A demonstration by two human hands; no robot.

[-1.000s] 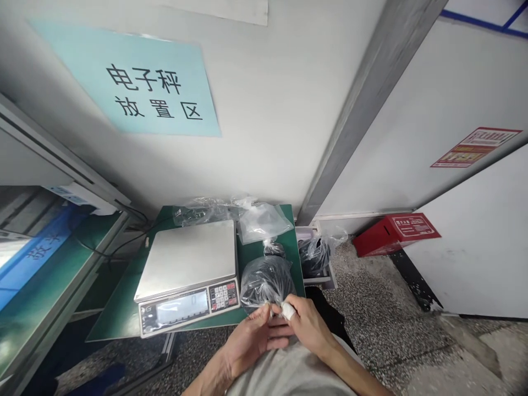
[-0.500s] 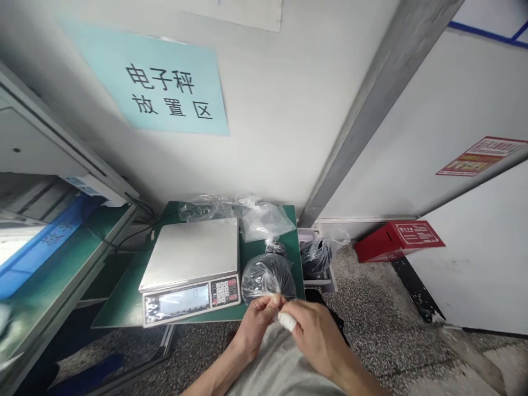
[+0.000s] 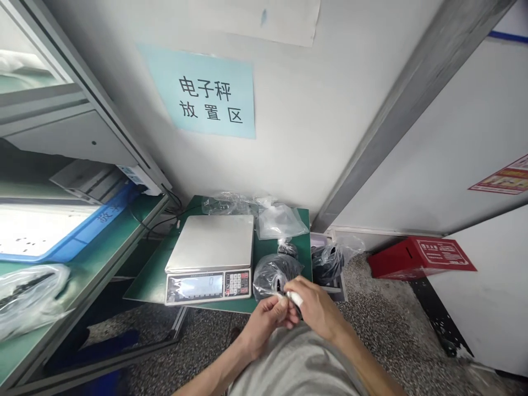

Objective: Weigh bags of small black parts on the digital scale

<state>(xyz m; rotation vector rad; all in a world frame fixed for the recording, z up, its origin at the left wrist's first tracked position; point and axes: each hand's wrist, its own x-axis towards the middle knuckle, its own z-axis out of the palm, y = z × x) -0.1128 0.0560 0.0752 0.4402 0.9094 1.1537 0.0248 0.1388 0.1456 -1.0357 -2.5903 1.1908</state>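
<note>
Green mat [image 3: 268, 253] holds digital scale [image 3: 209, 258]; plastic bag [image 3: 274, 275] beside

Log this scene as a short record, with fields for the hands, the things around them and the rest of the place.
Hands: left hand and right hand hold the gathered neck of a clear plastic bag of dark contents; a white bandage wraps a right-hand finger.
Things: electronic scale, display reading zero; small tied plastic bag; both bags on a green mat.
Rest: light blue sign with Chinese text on the wall; red box on the speckled floor.
</note>
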